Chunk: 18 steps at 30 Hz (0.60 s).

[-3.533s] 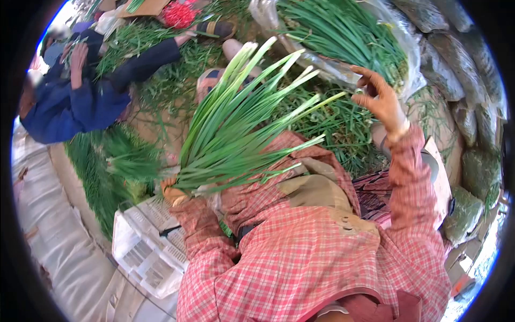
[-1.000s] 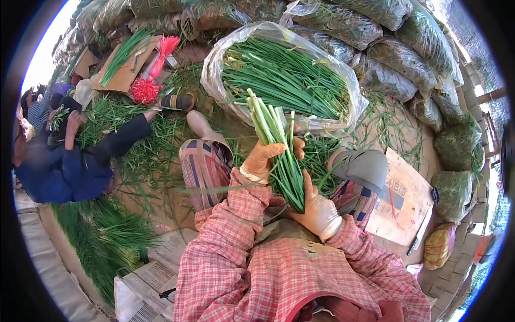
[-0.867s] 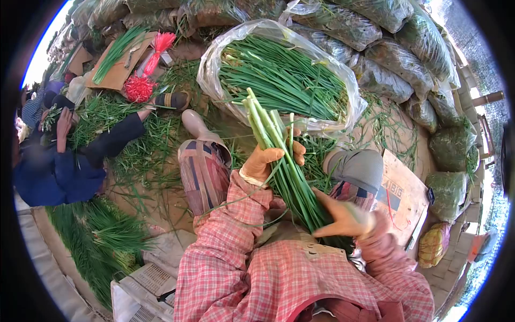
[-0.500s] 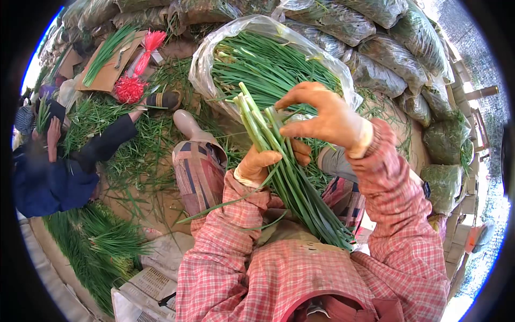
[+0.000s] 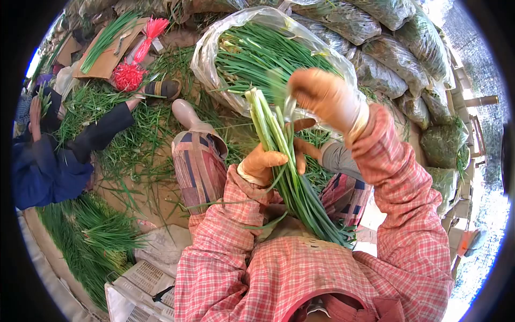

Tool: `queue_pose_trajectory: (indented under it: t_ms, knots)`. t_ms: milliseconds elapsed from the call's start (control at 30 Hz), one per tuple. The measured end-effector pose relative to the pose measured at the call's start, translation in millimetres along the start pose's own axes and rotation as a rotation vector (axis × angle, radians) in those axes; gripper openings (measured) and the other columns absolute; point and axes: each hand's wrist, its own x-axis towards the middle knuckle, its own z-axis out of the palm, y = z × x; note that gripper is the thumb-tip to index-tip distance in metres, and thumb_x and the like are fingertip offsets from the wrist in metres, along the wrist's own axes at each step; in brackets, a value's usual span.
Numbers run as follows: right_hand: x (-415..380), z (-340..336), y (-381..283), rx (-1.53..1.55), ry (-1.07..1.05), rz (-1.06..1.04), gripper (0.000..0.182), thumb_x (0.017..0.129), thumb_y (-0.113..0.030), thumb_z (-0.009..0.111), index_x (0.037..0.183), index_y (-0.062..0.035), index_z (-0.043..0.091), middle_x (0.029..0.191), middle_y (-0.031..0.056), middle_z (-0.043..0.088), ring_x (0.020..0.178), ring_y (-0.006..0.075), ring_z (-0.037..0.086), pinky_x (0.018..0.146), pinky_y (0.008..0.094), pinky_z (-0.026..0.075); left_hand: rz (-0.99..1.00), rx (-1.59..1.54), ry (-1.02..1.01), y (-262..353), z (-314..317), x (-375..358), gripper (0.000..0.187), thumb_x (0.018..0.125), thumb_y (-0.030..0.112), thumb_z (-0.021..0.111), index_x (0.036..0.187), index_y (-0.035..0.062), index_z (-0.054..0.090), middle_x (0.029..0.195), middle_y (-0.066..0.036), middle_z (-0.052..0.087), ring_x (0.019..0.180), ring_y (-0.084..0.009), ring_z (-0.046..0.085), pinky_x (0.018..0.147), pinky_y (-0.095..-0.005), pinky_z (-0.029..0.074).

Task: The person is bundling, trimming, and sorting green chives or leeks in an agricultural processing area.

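My left hand (image 5: 268, 162), in an orange glove, is wrapped round a bundle of long green stalks (image 5: 295, 188). Their pale ends point up and away from me, and the dark leaf tips lie against my lap. Just right of the pale ends, my gloved right hand (image 5: 322, 96) is raised and smeared by motion. A blurred green strand shows by its fingertips; how they grip it is hard to see. Behind both hands stands an open clear plastic bag (image 5: 206, 56) full of green stalks (image 5: 268, 53).
Stuffed plastic bags (image 5: 381, 70) are stacked at the back and right. A co-worker (image 5: 48, 166) sits at the left. Loose leaves (image 5: 129, 145) cover the floor beside cardboard (image 5: 102, 61) and pink ties (image 5: 129, 76). A green pile (image 5: 86, 236) and a crate (image 5: 142, 279) are lower left.
My right hand has lifted slightly up and away from the bundle, with a blurred green strand beside it. The bundle in my left hand stands a little more upright. The co-worker's hand has shifted left.
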Motion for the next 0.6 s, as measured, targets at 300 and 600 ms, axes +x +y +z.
queue_pose_trajectory:
  t_ms: [300, 600]
  knots:
    - [-32.6, -133.3, 81.4, -0.151, 0.613, 0.287, 0.017, 0.08, -0.016, 0.06, 0.092, -0.0033, 0.056, 0.076, 0.0016, 0.059, 0.07, 0.005, 0.05, 0.064, 0.0205, 0.042, 0.052, -0.087, -0.106, -10.7, -13.0, -8.2, 0.083, 0.063, 0.021, 0.068, 0.129, -0.0044, 0.024, 0.09, -0.021, 0.058, 0.067, -0.0225, 0.057, 0.059, -0.029, 0.046]
    - [-55.1, -67.0, 94.1, -0.35, -0.752, 0.393, 0.057, 0.074, -0.045, 0.06, 0.118, -0.0093, 0.05, 0.114, 0.0163, 0.053, 0.107, 0.0309, 0.049, 0.093, 0.0356, 0.037, 0.022, -0.066, -0.02, -6.3, -2.2, -0.7, 0.07, 0.061, 0.024, 0.068, 0.118, -0.002, 0.037, 0.094, -0.017, 0.058, 0.086, -0.0273, 0.058, 0.08, -0.0362, 0.044]
